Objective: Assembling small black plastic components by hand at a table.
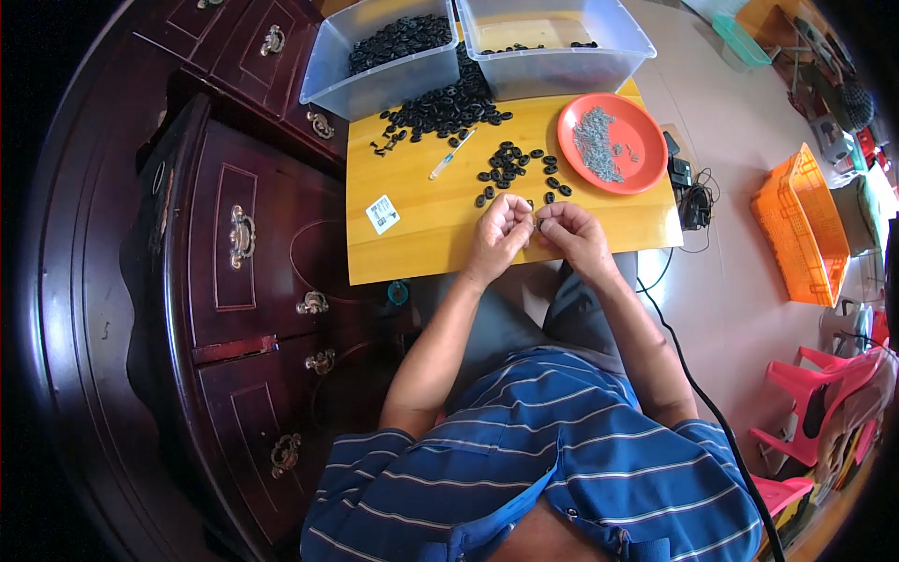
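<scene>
Close together at the table's near edge, my left hand (502, 236) and my right hand (575, 240) are both closed in a pinch. Between their fingertips is something small and dark, too small to make out. Just beyond lie several loose black oval pieces (507, 161), each with holes or slots in it. To the right, an orange-red plate (644, 174) bears a pile of small grey metal pieces (596, 145). A larger heap of black oval pieces (440, 110) spreads across the table's far left.
Two clear plastic bins (393, 86) stand at the back, the left one filled with black pieces. A thin white and blue stick (452, 155) and a white label (382, 214) lie on the yellow tabletop (412, 253). Dark wooden drawers (234, 234) rise at left; an orange crate (796, 225) sits right.
</scene>
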### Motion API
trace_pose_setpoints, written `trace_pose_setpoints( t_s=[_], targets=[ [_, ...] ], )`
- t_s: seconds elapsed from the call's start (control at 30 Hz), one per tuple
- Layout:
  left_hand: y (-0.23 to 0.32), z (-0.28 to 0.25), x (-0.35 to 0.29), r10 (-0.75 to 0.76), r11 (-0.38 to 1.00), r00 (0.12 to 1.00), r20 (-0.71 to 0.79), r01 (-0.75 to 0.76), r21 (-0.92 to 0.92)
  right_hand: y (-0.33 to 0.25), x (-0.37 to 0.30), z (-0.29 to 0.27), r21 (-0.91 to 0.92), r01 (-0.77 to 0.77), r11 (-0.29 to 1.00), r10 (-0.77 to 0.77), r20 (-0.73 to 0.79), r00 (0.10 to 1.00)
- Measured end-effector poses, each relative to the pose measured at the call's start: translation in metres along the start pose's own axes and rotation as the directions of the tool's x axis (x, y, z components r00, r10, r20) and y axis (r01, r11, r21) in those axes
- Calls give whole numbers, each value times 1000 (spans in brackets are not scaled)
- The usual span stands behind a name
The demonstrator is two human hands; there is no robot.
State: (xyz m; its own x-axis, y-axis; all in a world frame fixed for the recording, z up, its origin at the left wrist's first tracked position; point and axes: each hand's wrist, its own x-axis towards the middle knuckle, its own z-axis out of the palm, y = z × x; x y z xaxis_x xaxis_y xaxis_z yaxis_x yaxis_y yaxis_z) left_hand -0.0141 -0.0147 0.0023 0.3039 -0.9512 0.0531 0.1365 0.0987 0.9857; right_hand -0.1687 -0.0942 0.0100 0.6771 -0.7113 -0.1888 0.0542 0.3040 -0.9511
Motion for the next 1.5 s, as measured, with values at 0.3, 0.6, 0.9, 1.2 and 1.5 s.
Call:
trace_pose_setpoints(
  t_s=[0.3, 0.6, 0.9, 1.2, 1.5],
  targets=[
    [-2, -2, 0, -5, 999, 999, 38, 3, 39, 5, 2, -2, 2, 0, 1000, 0, -11, 1000],
    [-4, -1, 1, 16, 997, 998, 53, -20, 75, 9, 3, 1, -94, 13, 995, -18, -52, 998],
    [1, -2, -1, -32, 999, 998, 48, 30, 44, 7, 3, -3, 20, 21, 1000, -21, -40, 999],
    [10, -36, 2, 130, 884, 968, -213, -15, 468, -8, 6, -18, 98, 44, 994, -31, -132, 991],
    [24, -2, 19, 220, 477, 975, -12, -97, 873, -7, 5, -22, 149, 43, 988, -26, -112, 993]
  ],
)
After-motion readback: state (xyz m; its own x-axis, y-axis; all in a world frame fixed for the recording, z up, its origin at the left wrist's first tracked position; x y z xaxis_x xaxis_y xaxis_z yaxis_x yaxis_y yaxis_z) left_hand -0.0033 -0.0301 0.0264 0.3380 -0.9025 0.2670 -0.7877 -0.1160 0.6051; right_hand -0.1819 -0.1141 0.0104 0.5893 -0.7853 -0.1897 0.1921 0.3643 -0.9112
